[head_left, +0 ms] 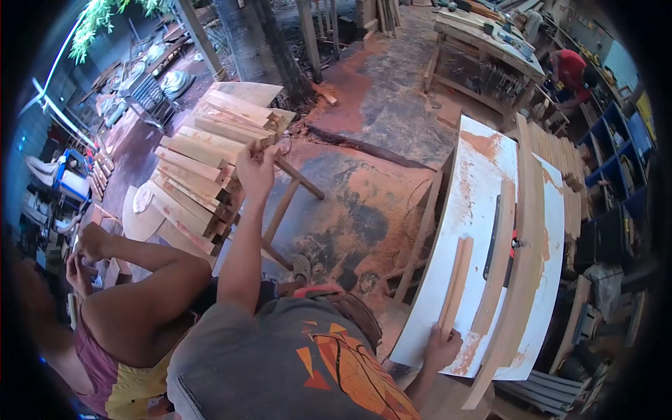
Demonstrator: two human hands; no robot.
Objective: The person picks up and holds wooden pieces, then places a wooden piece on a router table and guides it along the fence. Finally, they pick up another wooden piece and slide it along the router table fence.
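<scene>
Both hands are held far apart, on either side of a dusty floor (371,210). By the left hand (256,170), the near ends of a pile of wooden pieces (192,152) are reached at centre left; its fingers are bent, but whether a piece is grasped or only touched cannot be told. By the right hand (441,348), the lower end of a wooden strip (457,283) is gripped, and the strip is laid lengthwise on a white tabletop (465,203) at right of centre. Beside the strip, to its right, a narrow board (498,269) is set, and past that the tabletop is crossed by a long plank (530,238), by which the way farther right is barred. Between board and plank a small metal part (516,243) is seen against red. Sawdust is scattered over tabletop and floor. At lower left, the space next to the left arm is taken up by a seated co-worker (143,297), whose arms are bent. Stacked boards (572,210) and blue shelving (626,147) are ranged along the right of the frame; at upper right a workbench (483,42) is placed near a stooping person in red (570,73). Behind the pile, at top centre, the view is blocked by a tree trunk (259,52). The left forearm is raised steeply, its wrist bent; the right forearm is angled upward from the bottom edge, its hand lowered to the tabletop.
</scene>
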